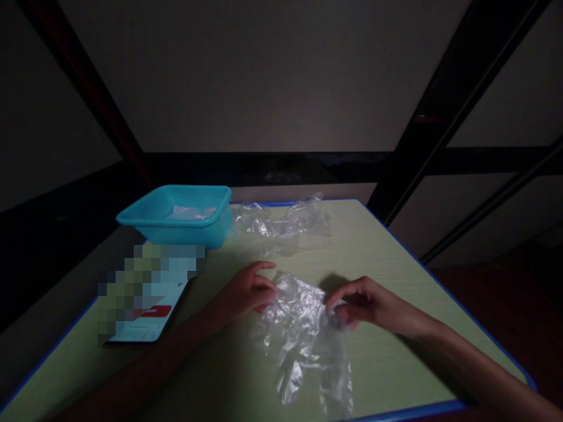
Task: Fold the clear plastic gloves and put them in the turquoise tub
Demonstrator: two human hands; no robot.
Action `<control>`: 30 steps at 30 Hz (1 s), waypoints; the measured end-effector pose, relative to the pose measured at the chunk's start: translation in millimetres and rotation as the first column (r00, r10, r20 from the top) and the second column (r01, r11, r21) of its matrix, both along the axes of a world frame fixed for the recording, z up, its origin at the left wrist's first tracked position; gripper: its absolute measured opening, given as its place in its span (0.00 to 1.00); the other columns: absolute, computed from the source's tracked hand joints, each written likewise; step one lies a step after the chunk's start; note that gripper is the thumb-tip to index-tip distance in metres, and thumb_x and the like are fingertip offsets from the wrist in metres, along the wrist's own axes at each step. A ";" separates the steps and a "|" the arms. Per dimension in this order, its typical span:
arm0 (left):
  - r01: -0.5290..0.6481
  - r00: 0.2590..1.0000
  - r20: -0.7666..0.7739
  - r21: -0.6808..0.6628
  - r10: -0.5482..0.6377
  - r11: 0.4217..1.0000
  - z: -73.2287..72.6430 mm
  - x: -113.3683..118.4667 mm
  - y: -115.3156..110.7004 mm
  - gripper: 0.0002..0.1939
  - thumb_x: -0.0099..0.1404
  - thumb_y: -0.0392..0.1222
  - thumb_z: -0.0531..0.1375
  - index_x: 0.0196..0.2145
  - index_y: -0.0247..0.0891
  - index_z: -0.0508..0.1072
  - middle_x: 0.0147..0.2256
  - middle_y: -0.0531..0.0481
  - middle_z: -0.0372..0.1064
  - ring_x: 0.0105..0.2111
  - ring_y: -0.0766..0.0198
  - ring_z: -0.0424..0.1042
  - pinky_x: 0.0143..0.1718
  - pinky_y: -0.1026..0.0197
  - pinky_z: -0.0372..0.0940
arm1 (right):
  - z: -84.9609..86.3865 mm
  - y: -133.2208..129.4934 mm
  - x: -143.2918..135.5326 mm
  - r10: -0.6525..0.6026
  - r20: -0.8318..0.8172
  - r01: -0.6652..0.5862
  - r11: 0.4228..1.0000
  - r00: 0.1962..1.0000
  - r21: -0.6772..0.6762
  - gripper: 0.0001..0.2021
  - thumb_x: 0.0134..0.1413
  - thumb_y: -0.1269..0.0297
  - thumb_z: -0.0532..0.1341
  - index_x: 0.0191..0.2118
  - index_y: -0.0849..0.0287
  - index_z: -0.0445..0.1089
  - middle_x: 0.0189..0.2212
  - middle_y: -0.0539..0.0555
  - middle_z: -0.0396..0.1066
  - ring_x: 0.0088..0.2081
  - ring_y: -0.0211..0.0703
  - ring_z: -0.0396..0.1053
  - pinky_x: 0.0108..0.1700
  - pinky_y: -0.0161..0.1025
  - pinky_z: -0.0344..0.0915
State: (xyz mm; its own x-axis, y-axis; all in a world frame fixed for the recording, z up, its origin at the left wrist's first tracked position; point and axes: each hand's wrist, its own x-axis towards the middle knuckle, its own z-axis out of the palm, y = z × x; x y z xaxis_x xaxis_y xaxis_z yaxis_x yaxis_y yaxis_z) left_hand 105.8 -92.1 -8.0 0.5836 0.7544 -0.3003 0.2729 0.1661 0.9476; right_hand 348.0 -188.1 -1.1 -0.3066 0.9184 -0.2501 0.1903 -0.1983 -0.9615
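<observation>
A crumpled, thin clear plastic bag [303, 328] lies on the table between my hands, its strap-like lower parts spreading toward the near edge. My left hand [248, 290] is at its upper left edge, index finger stretched out and the lower fingers closed on the film. At the upper right side, my right hand [365, 305] pinches the plastic between thumb and fingers. More crumpled clear plastic [285, 228] lies farther back, beyond my hands.
A turquoise plastic basin [193, 231] with something whitish inside stands at the back left. In front of it lies a phone or tablet [152, 325] with a lit, partly pixelated screen. The pale table [387, 252] has a blue edge; a wall stands behind it.
</observation>
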 end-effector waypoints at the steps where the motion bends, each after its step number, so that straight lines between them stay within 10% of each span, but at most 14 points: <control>1: -0.019 1.000 -0.001 -0.002 0.019 1.000 0.6 -1.3 1.9 0.28 0.47 0.41 0.62 0.46 0.36 0.61 0.30 0.51 0.72 0.23 0.65 0.72 0.22 0.65 0.64 | -0.7 -5.6 0.8 -0.076 0.001 0.076 0.997 0.997 0.006 0.09 0.46 0.62 0.65 0.35 0.60 0.73 0.23 0.47 0.69 0.24 0.33 0.68 0.30 0.34 0.69; 5: -0.138 0.990 0.041 0.068 0.135 0.988 2.2 -5.9 11.5 0.26 0.50 0.46 0.61 0.45 0.37 0.60 0.40 0.45 0.71 0.32 0.61 0.74 0.27 0.62 0.67 | -4.7 -37.2 -4.6 -0.297 0.034 0.295 0.955 0.954 0.042 0.13 0.49 0.58 0.63 0.39 0.59 0.71 0.31 0.52 0.72 0.31 0.37 0.71 0.35 0.37 0.71; 11: -0.241 0.967 0.030 0.433 0.254 0.869 5.4 -9.0 13.8 0.16 0.51 0.45 0.57 0.38 0.36 0.65 0.42 0.43 0.70 0.43 0.55 0.70 0.42 0.55 0.66 | 8.5 -65.4 -13.1 -0.145 0.284 0.078 0.968 0.948 0.237 0.17 0.52 0.60 0.60 0.49 0.56 0.66 0.38 0.55 0.71 0.35 0.42 0.71 0.35 0.39 0.71; 15: -0.131 0.973 -0.069 0.622 0.221 0.772 -1.4 -8.2 3.3 0.13 0.56 0.42 0.53 0.39 0.36 0.67 0.43 0.43 0.69 0.44 0.55 0.70 0.44 0.51 0.66 | 21.5 -35.7 -1.4 -0.248 0.454 0.052 0.914 0.856 0.402 0.09 0.56 0.63 0.54 0.36 0.61 0.69 0.31 0.55 0.70 0.31 0.41 0.68 0.29 0.37 0.66; 20: 0.113 0.986 -0.162 0.805 0.032 0.583 -15.6 -7.2 -7.2 0.15 0.60 0.37 0.51 0.45 0.37 0.66 0.48 0.43 0.68 0.49 0.56 0.66 0.51 0.49 0.61 | 6.1 20.7 10.0 -0.246 0.213 0.143 0.902 0.946 0.408 0.09 0.54 0.62 0.54 0.38 0.62 0.65 0.29 0.54 0.69 0.30 0.40 0.67 0.33 0.38 0.64; 30: 0.548 0.835 -0.540 0.796 -0.110 0.257 -15.1 -8.0 -10.4 0.23 0.65 0.35 0.50 0.57 0.34 0.55 0.57 0.41 0.59 0.59 0.55 0.54 0.60 0.41 0.45 | -22.2 44.7 8.0 -0.256 0.073 0.195 0.864 0.964 0.464 0.11 0.57 0.61 0.52 0.42 0.61 0.63 0.28 0.53 0.69 0.29 0.39 0.64 0.33 0.39 0.60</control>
State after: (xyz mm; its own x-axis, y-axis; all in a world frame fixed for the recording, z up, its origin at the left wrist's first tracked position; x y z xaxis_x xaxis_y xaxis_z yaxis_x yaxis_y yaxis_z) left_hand 97.9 -102.4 -23.2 0.8856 0.4179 0.2029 0.3672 -0.8973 0.2450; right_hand 356.0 -143.4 -23.3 -0.0714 0.9805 0.1832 0.3194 0.1964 -0.9270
